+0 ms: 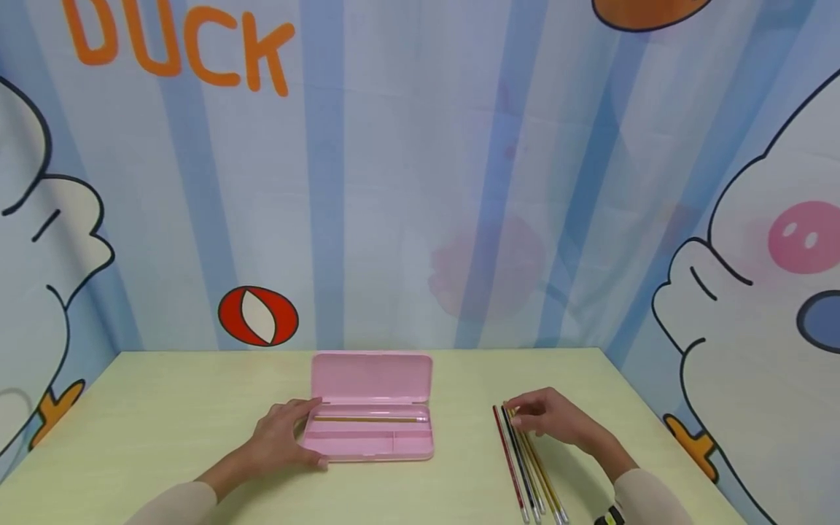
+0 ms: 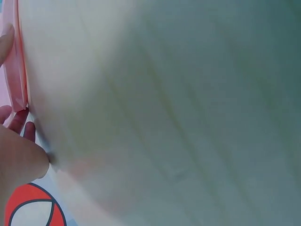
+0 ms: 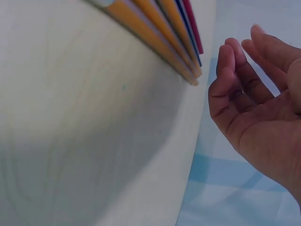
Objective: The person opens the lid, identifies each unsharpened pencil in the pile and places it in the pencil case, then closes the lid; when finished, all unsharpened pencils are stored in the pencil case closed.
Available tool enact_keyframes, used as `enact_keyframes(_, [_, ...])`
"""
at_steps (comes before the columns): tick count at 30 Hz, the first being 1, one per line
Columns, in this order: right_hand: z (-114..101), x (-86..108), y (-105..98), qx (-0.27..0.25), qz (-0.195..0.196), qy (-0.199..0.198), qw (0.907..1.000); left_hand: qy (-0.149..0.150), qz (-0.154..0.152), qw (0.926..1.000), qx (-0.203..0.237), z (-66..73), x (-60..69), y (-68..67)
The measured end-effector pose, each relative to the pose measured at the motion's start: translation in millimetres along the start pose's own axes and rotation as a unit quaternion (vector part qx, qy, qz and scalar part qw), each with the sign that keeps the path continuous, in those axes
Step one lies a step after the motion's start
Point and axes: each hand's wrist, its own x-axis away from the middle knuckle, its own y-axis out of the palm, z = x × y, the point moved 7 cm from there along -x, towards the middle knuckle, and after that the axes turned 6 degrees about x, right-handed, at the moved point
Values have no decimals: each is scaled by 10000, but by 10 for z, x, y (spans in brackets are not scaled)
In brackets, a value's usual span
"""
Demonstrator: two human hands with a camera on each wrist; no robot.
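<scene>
A pink pencil case lies with its lid raised at the back, and one gold pencil rests in its rear compartment. My left hand holds the case's left end, thumb at the front corner and fingers farther back; the left wrist view catches the hand and the case's edge. Over the far ends of several pencils, red, dark and gold, hovers my right hand. In the right wrist view its fingers are loosely bent with nothing between them, beside the pencils, apart from them.
The pale yellow table ends at a blue and white striped curtain with cartoon prints, which also rises at both sides. The pencils lie right of the case, fanned slightly, with their near ends toward the front.
</scene>
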Motion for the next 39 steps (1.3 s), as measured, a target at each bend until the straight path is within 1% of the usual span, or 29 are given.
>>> enact_keyframes(6, [132, 91, -20, -12, 156, 117, 9998, -14, 5, 10000, 44, 9, 6, -3])
enact_keyframes(10, [215, 152, -10, -35, 236, 193, 9995, 28, 6, 10000, 33, 13, 12, -3])
enact_keyframes(14, [296, 206, 5, 42, 316, 233, 9992, 107, 35, 9999, 42, 24, 16, -12])
enact_keyframes(17, [340, 234, 17, 115, 367, 229, 9990, 113, 33, 9999, 39, 29, 13, -14])
enact_keyframes(25, [357, 259, 50, 224, 499, -17, 9985, -41, -39, 10000, 60, 11, 17, 8])
enact_keyframes(32, [349, 276, 68, 402, 613, 18, 9973, -14, -24, 10000, 62, 9, 21, 12])
enact_keyframes(39, [341, 283, 82, 509, 636, 33, 9967, 22, -56, 10000, 76, 1, 28, 21])
